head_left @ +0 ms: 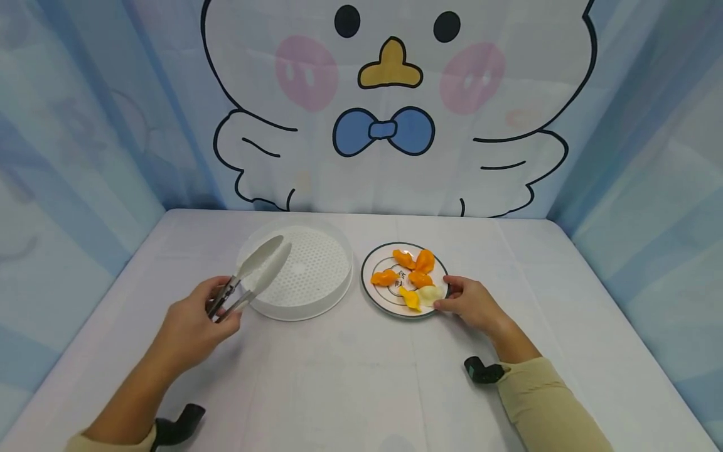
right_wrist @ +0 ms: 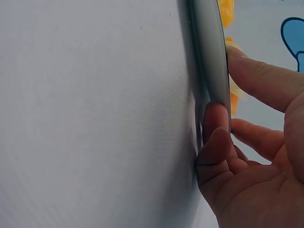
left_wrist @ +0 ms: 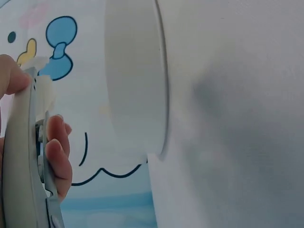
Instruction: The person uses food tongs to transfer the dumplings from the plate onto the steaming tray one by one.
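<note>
My left hand grips a pair of tongs with pale blades and metal handles. The blades point up and right over a round white perforated tray. In the left wrist view, fingers and thumb hold the tongs' handle from both sides. My right hand pinches the right rim of a dark-edged white plate. On the plate lie several orange pieces, a yellow piece and a pale piece. In the right wrist view, fingertips reach under the plate's rim.
A white cloth covers the table. The tray stands just left of the plate, with a narrow gap between them. Behind the table hangs a curtain with a cartoon print; blue curtains enclose both sides.
</note>
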The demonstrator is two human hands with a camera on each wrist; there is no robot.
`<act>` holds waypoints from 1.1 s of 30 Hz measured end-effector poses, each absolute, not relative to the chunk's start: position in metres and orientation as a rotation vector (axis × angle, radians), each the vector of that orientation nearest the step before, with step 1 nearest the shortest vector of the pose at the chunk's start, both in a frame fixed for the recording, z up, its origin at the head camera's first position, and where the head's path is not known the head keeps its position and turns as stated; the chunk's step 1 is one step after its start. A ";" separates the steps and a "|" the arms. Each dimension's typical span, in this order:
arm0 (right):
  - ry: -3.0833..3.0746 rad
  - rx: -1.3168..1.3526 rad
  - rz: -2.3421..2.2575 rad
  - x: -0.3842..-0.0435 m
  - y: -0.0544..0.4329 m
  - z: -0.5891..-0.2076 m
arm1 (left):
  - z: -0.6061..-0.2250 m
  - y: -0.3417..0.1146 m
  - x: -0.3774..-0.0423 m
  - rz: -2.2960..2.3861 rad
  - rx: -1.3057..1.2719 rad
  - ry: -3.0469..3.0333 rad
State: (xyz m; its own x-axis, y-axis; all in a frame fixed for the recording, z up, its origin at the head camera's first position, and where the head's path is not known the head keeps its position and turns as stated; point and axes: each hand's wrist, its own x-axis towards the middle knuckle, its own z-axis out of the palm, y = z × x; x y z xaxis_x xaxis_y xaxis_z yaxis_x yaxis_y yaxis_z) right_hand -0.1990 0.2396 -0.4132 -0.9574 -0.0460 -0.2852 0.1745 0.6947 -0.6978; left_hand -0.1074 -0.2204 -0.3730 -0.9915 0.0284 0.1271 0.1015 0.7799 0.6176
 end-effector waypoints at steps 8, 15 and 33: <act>2.611 0.099 -1.151 -0.197 0.240 -0.412 | -0.369 -0.214 -0.111 -0.989 -0.162 -2.836; 2.612 0.097 -1.166 -0.197 0.240 -0.411 | -0.367 -0.208 -0.115 -0.957 -0.201 -2.837; 2.618 0.105 -1.161 -0.196 0.240 -0.412 | -0.360 -0.179 -0.143 -0.855 -0.374 -2.983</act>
